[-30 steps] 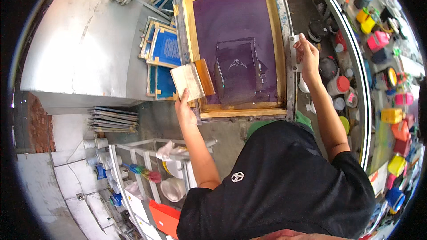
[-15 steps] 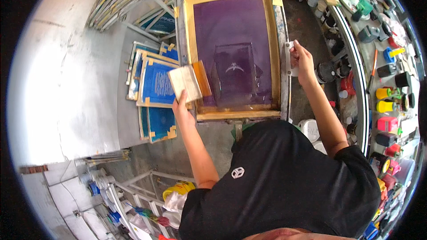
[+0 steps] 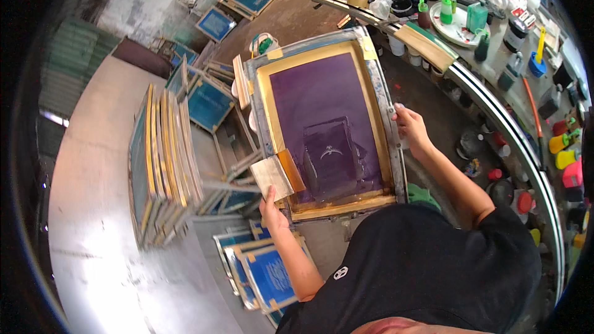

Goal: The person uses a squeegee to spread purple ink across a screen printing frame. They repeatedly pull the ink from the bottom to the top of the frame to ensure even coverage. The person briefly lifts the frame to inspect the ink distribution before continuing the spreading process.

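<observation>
Extends the left forearm forward and slightly leftward from the body, with the left hand (image 3: 273, 213) at the near-left corner of a large screen frame (image 3: 267, 102). Grasps with that hand a squeegee (image 3: 276, 175), closing on the near end of its pale wooden handle, thumb laid on top and other fingers mostly hidden beneath. Holds the squeegee tilted, just beyond the left hand, over the frame's left rail, with the amber blade (image 3: 291, 171) pointing right and overlapping the near-left edge of the purple mesh (image 3: 322, 99). Cannot tell whether the blade touches the mesh. Bends the right elbow out to the right and angles that forearm forward and leftward, bringing the right hand (image 3: 409, 128) to the right side of the frame, farther from the body than the left hand. Curls the right fingers at the frame's edge; cannot tell how firmly or on what part. Has the frame straight ahead, between both hands, with a small pale emblem (image 3: 330, 151) in the nearer half of the mesh, inside a dark, glossy, roughly rectangular patch. Faces upright framed screens (image 3: 164, 167) on the left, and a worktop crowded with bottles (image 3: 461, 25) and tubs on the far right.
</observation>
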